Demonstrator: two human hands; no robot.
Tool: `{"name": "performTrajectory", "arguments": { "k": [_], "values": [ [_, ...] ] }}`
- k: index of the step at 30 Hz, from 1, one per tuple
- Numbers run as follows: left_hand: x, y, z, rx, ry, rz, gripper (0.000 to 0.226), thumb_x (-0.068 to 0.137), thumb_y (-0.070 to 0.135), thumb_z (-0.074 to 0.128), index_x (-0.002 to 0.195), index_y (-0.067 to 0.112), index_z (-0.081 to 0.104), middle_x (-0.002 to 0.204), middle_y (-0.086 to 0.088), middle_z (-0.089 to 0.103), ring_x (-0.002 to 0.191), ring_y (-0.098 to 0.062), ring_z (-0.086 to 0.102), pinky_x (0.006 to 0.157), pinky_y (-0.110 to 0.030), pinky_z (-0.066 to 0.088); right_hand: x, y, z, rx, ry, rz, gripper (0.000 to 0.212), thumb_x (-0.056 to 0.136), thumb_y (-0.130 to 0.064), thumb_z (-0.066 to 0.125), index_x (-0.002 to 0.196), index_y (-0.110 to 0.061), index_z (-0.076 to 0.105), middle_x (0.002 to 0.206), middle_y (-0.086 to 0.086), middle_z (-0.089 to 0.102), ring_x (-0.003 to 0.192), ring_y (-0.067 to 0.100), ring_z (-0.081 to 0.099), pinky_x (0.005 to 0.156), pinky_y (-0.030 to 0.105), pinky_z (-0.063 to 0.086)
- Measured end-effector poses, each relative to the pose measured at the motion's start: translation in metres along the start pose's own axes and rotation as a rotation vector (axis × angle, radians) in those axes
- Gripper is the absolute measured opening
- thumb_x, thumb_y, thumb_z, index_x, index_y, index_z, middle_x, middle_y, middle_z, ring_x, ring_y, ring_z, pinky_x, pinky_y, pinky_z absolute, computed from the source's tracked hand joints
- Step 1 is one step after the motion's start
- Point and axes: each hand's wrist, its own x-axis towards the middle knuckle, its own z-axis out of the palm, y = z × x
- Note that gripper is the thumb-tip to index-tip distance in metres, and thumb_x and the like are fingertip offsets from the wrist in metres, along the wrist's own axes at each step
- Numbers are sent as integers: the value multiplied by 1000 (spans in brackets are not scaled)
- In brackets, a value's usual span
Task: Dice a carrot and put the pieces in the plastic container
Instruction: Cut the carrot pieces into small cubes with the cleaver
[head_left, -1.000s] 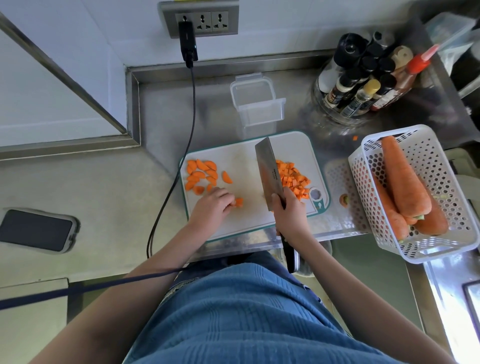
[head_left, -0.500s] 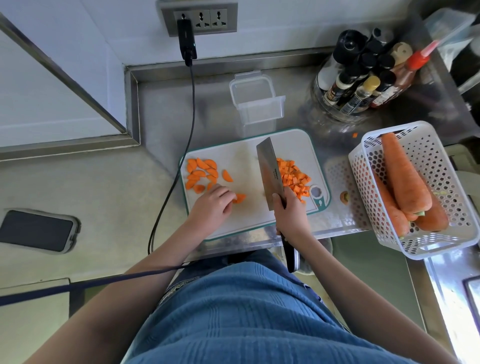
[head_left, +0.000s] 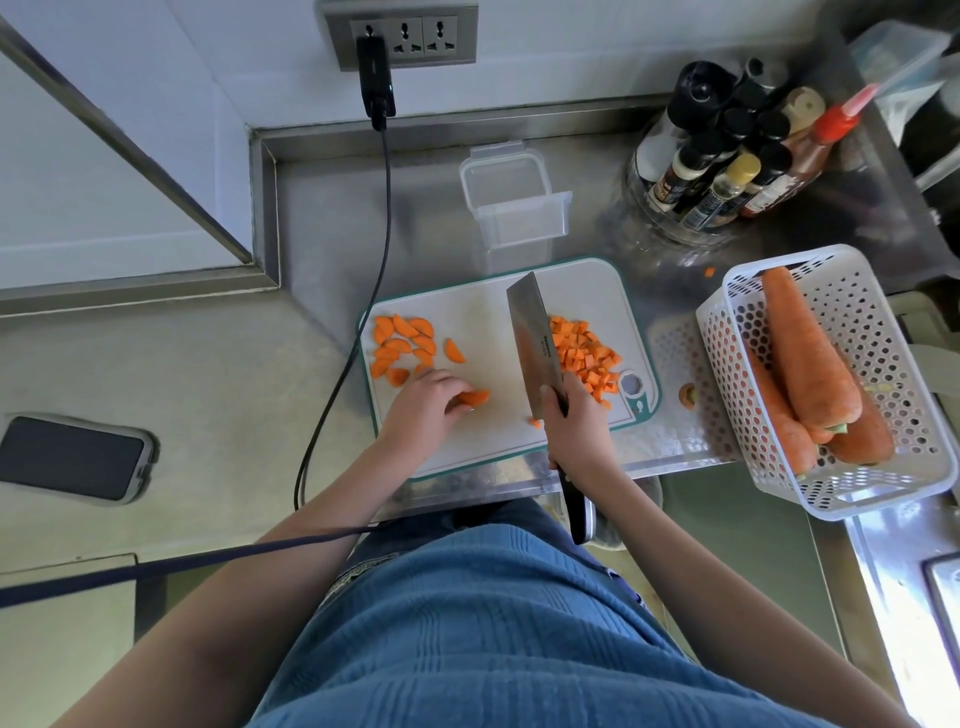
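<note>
On the white cutting board (head_left: 483, 317) lie several half-round carrot slices (head_left: 402, 345) at the left and a heap of diced carrot (head_left: 584, 358) at the right. My left hand (head_left: 423, 410) pinches a carrot slice (head_left: 474, 398) flat on the board. My right hand (head_left: 571, 426) grips the handle of a cleaver (head_left: 535, 340), whose blade stands beside the diced heap. The clear plastic container (head_left: 517, 205) stands open and empty behind the board.
A white basket (head_left: 857, 395) with whole carrots sits at the right. A jar of sauce bottles (head_left: 727, 171) stands at the back right. A phone (head_left: 72, 460) lies at the left. A black cable (head_left: 363, 291) runs from the wall socket past the board's left edge.
My left hand has slid a carrot slice a little to the right on the board. The cleaver stays raised beside the diced heap, almost unmoved.
</note>
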Motion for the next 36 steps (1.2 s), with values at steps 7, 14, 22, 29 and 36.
{"name": "performTrajectory", "arguments": {
  "k": [7, 14, 22, 29, 36],
  "values": [
    [6, 22, 11, -48, -109, 100, 21, 81, 8, 70, 101, 8, 71, 100, -4, 66, 98, -21, 57, 82, -34, 48, -4, 3, 0, 16, 9, -3, 20, 101, -19, 42, 89, -4, 46, 68, 1, 52, 50, -2, 50, 47, 16, 34],
    [19, 18, 4, 32, -197, 176, 22, 80, 8, 70, 102, 5, 69, 103, -8, 65, 100, -26, 54, 85, -34, 44, -5, 9, -10, 21, 58, 22, 20, 101, -21, 41, 87, -8, 47, 64, -2, 51, 52, 16, 44, 50, 32, 38],
    [14, 16, -1, 99, -103, 213, 43, 72, 2, 73, 114, 8, 65, 109, -8, 63, 106, -29, 53, 90, -41, 47, -6, 15, -15, 31, 95, 11, 21, 100, -21, 41, 84, -9, 46, 62, 1, 49, 51, 21, 45, 52, 47, 48],
    [13, 38, 26, 242, -125, 615, 33, 56, 1, 85, 86, 11, 74, 93, -1, 70, 95, -18, 46, 77, -34, 51, -4, 19, -23, 19, 182, 40, 21, 100, -24, 41, 79, -18, 42, 66, 8, 54, 53, 35, 52, 51, 51, 51],
    [23, 54, 36, 468, -137, 617, 36, 51, 3, 86, 80, 11, 67, 79, -2, 64, 83, -22, 56, 69, -31, 47, -8, 28, -28, 15, 200, 16, 22, 100, -20, 41, 86, -4, 43, 59, 0, 47, 49, 16, 42, 43, 19, 29]
  ]
}}
